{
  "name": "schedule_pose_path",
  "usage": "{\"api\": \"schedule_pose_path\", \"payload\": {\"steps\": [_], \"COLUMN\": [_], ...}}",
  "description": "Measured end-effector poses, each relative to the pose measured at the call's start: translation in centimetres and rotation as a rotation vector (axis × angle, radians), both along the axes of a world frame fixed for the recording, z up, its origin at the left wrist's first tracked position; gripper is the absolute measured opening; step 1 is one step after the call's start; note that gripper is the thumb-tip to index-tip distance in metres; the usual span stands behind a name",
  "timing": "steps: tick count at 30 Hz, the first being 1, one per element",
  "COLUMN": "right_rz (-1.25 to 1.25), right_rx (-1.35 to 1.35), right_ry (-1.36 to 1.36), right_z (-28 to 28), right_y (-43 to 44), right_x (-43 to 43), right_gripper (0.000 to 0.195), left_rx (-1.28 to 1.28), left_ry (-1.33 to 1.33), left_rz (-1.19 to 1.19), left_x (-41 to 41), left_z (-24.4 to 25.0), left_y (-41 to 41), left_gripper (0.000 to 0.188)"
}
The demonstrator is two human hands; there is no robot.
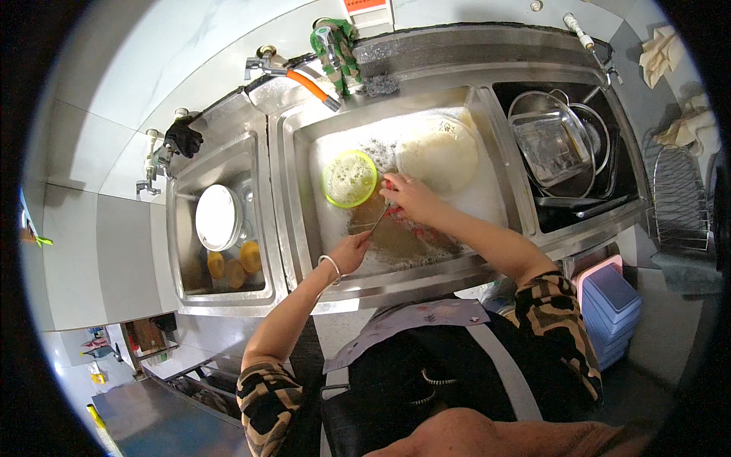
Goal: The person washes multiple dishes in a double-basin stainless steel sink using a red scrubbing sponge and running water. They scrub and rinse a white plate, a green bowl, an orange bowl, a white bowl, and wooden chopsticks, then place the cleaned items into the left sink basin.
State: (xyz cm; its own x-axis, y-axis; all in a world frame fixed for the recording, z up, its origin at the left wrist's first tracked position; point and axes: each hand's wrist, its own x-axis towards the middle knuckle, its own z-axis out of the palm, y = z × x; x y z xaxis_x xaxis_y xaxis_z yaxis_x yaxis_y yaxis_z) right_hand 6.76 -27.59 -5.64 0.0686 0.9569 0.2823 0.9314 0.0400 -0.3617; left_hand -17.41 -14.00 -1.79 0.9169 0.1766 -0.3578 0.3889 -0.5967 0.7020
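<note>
Over the middle basin of a steel sink [497, 171], my left hand [351, 251] grips one end of a thin metal utensil [379, 220]. My right hand [408, 197] is closed around its other end with something red, perhaps a scrubber, at the fingers. The utensil's full shape cannot be told. Just left of my right hand, a lime-rimmed bowl [349, 179] full of suds sits in the foamy water. Behind my right hand a large round pale item [440, 154] lies partly under foam. Red things show blurred in the brownish water below my hands.
White plates [217, 218] and yellow round pieces [250, 257] lie in the left basin. The right basin holds a rectangular metal tray [551, 145] and round strainers. Behind the middle basin are an orange-hosed faucet [308, 85], a green patterned glove [342, 54] and a steel scourer [381, 85].
</note>
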Motion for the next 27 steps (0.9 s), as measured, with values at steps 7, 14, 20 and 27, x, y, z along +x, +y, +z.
{"api": "schedule_pose_path", "payload": {"steps": [7,14,20,27], "right_rz": [0.279,-0.070,-0.262,-0.037], "right_rx": [-0.549,-0.074,0.290,0.198], "right_ry": [0.202,1.019,2.178,2.535], "right_z": [0.0,-0.5,-4.8,-4.5], "right_y": [2.5,-1.1,-1.9,0.5], "right_x": [1.0,2.1,0.4,-4.2], "right_gripper": [0.021,0.019,0.023,0.026], "left_rx": [0.120,-0.154,-0.813,-1.059], "left_ry": [0.251,0.065,0.289,0.242], "left_rz": [-0.086,0.046,0.309,0.473], "left_x": [-0.8,-1.6,0.4,1.4], "left_z": [4.6,4.8,6.0,3.3], "left_y": [-0.5,0.2,-1.3,-0.9], "left_gripper": [0.044,0.044,0.045,0.032]}}
